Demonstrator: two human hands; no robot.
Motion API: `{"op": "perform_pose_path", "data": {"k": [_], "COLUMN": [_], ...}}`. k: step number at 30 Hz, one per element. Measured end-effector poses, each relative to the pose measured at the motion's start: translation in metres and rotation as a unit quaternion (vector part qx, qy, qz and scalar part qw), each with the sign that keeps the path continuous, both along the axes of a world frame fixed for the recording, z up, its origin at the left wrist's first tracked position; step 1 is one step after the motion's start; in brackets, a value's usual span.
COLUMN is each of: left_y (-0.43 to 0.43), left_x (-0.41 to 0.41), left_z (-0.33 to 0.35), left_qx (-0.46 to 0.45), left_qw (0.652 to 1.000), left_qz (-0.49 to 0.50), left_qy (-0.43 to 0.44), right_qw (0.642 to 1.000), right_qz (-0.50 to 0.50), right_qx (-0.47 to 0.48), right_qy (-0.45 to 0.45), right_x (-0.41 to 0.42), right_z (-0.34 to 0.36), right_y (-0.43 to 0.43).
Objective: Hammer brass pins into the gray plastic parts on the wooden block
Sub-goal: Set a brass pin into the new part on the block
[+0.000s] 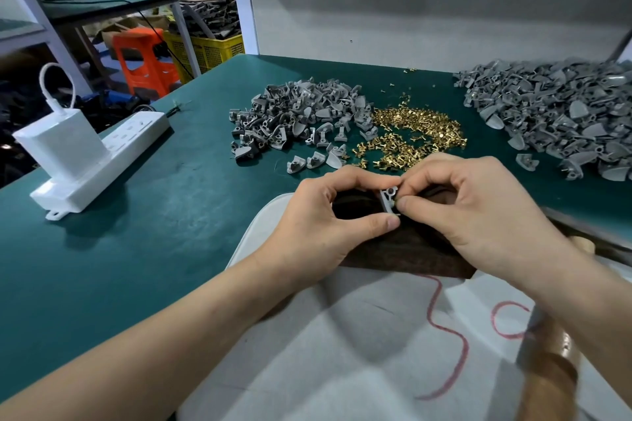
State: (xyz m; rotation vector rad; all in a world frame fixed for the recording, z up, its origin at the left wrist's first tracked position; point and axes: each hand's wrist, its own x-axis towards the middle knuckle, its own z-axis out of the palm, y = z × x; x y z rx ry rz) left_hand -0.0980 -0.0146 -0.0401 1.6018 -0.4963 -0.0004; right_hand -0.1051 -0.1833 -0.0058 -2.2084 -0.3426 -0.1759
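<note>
My left hand (pixel 328 215) pinches a small gray plastic part (pixel 389 200) between thumb and fingers above the dark wooden block (pixel 403 249). My right hand (pixel 465 212) meets it from the right, its thumb and forefinger pinching a brass pin (pixel 396 204) against the part's side. A heap of loose brass pins (pixel 410 137) lies just beyond my hands. A pile of gray parts (pixel 301 116) sits to its left. A wooden hammer handle (pixel 554 372) shows at the lower right under my right forearm; its head is hidden.
A larger heap of gray parts with pins (pixel 554 123) fills the right of the green table (pixel 154 249). A white power strip with a charger (pixel 89 154) lies at left. A white cloth with red marks (pixel 359 352) lies under the block.
</note>
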Motion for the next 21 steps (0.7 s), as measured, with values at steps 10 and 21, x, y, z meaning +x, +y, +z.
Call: {"op": "perform_pose_path", "data": {"k": [10, 21], "left_y": [-0.0016, -0.0027], "left_x": [-0.0010, -0.0014], "left_z": [0.0023, -0.0001], "left_qx": [0.004, -0.031], "left_qw": [1.000, 0.999], "left_qz": [0.008, -0.008], "left_qy": [-0.010, 0.013], "right_qw": [0.997, 0.999], "right_qz": [-0.003, 0.001], "right_qx": [-0.060, 0.038], "right_qy": [-0.043, 0.023], "right_x": [-0.0008, 0.0004], "right_z": [0.0044, 0.0007], "right_y": [0.0020, -0.0009]}}
